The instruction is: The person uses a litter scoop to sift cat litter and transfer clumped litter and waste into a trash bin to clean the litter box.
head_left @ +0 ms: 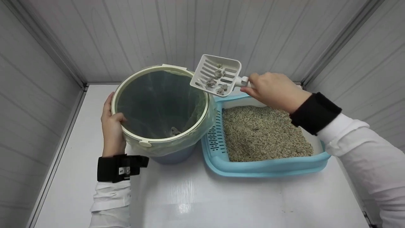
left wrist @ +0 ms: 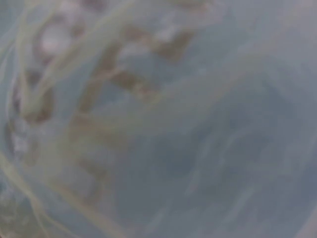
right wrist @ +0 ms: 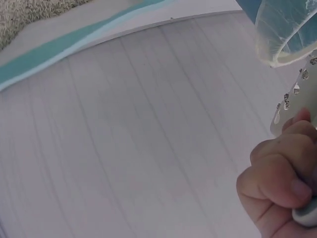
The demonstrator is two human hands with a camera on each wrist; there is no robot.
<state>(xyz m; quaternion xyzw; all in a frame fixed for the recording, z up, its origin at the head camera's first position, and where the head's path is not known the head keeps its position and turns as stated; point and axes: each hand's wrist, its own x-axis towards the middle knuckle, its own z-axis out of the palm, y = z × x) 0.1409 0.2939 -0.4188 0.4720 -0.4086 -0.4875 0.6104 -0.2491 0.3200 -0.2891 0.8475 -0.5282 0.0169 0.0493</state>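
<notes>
My right hand [head_left: 273, 90] grips the handle of a white slotted litter scoop [head_left: 235, 68], raised over the bin's right rim and the litter box's back left corner. Several grey clumps [head_left: 211, 83] lie in the scoop. In the right wrist view, curled fingers [right wrist: 277, 173] wrap the scoop handle. My left hand [head_left: 112, 129] holds the left rim of a bin [head_left: 148, 140], its thumb over the edge. A thin yellowish bag [head_left: 164, 148] lines the bin and folds outside. One clump [head_left: 175, 131] shows inside, low near the front. The left wrist view is mostly blurred bag film [left wrist: 223, 148].
A blue litter box [head_left: 269, 171] filled with tan granular litter [head_left: 262, 133] stands right of the bin, its slotted edge [head_left: 215, 136] beside it. Both stand on a white table [head_left: 190, 202]. Grey panel walls [head_left: 142, 34] close in the back and sides.
</notes>
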